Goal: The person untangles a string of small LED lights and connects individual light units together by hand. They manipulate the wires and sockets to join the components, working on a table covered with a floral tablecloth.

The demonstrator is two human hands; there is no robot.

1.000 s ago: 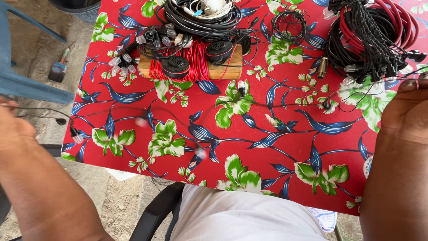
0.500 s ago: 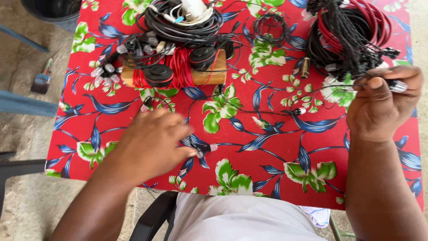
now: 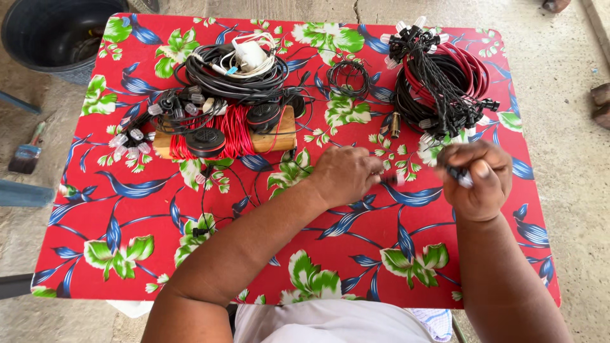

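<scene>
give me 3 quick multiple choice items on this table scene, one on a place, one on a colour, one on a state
1. Where does the wooden block wound with red wire lie?
A. left half of the table
B. far right corner
C. on the floor

2. What is the ground colour of the tablecloth?
A. yellow
B. red
C. white

3. How is the right hand?
A. flat and open
B. out of view
C. closed on a small black part

Answers: 1 A, it sits left of the left hand; 2 B, red under blue and green flowers; 3 C, fingers curl round it.
</scene>
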